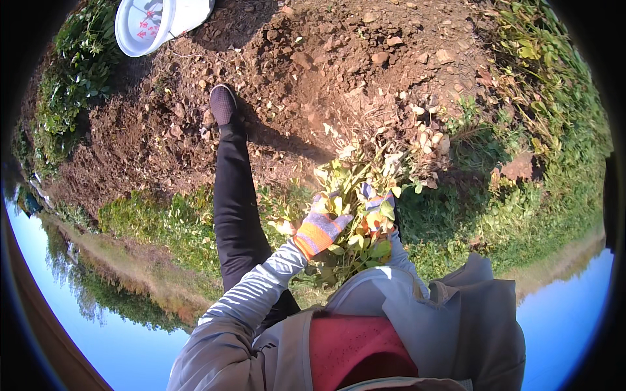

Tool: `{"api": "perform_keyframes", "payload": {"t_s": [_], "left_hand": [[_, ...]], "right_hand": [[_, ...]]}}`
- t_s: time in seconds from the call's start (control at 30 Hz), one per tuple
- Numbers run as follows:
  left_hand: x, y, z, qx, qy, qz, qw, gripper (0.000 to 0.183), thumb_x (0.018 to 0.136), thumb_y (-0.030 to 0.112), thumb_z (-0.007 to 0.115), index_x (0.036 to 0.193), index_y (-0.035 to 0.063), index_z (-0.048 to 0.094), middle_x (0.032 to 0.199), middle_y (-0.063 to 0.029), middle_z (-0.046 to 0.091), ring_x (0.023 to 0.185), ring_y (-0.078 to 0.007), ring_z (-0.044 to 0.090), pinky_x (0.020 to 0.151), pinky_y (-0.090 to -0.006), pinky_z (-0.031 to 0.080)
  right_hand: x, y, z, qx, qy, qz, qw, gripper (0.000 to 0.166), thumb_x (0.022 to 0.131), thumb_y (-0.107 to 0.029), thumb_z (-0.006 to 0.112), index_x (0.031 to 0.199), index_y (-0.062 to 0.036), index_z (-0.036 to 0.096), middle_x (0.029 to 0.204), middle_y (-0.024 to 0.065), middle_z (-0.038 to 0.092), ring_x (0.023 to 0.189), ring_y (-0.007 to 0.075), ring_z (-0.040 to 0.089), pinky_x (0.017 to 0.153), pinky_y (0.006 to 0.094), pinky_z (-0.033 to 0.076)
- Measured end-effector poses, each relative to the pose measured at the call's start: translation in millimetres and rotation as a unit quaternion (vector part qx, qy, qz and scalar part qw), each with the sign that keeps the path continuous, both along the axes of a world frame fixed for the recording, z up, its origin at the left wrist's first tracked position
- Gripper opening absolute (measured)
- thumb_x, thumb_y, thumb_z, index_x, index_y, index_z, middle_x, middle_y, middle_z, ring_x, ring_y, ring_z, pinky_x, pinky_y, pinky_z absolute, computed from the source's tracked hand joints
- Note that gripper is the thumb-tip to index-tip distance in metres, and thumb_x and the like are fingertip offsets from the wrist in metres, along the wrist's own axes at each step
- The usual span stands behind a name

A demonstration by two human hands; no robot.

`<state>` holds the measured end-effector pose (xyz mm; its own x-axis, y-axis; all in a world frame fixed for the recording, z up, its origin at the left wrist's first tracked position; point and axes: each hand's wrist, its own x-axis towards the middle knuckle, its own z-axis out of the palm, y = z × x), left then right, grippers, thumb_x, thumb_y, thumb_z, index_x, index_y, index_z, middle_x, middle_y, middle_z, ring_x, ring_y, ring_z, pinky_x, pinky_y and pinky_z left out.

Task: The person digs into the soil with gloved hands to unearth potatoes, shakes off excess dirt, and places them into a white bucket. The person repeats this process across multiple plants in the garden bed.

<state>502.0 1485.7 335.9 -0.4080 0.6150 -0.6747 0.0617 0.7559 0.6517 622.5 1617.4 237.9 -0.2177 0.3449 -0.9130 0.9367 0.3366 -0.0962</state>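
My left hand [323, 228], in an orange and purple knit glove, is closed around the leafy stems of a bunch of peanut plants [356, 188]. On the bunch's other side is my right hand [377, 205], gloved alike and partly covered by leaves, also gripping the stems. Yellow-green leaves spill over both gloves and hang towards my body. The root end points away from me, just above the ground. Pale peanut pods [433, 141] cluster at the right of the roots; I cannot tell whether all of them belong to the held bunch.
A white plastic bucket [193, 14] with red writing lies at the upper left. My shoe [223, 105] stands on stony reddish soil [313, 73]. Green plants grow along the left [80, 83] and right [562, 112]. Low foliage [161, 215] surrounds my legs.
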Motion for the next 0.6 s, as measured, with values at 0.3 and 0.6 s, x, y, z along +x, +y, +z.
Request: {"api": "perform_keyframes", "payload": {"t_s": [0.3,0.6], "left_hand": [[-35.8,-49.4,-30.3,-0.093,0.018,0.340,0.936,0.022,0.075,0.005,0.053,0.096,0.0013,0.049,0.083,-0.0080,0.047,0.071,-0.0158,0.050,0.064,-0.0256,0.041],[-37.2,-67.2,-22.1,-0.078,-0.022,0.327,0.942,0.014,0.078,0.008,0.050,0.089,0.0003,0.052,0.081,-0.0115,0.051,0.073,-0.0215,0.051,0.066,-0.0278,0.040]], "right_hand": [[-103.0,40.6,-137.5,-0.018,-0.174,0.376,0.910,0.028,0.078,-0.015,0.042,0.101,-0.0042,0.053,0.100,0.0118,0.054,0.089,0.0221,0.053,0.076,0.0377,0.041],[-51.9,71.4,-93.4,0.114,0.065,-0.068,0.989,0.028,0.075,-0.022,0.049,0.089,0.0020,0.046,0.081,0.0172,0.057,0.078,0.0277,0.055,0.065,0.0374,0.041]]}}
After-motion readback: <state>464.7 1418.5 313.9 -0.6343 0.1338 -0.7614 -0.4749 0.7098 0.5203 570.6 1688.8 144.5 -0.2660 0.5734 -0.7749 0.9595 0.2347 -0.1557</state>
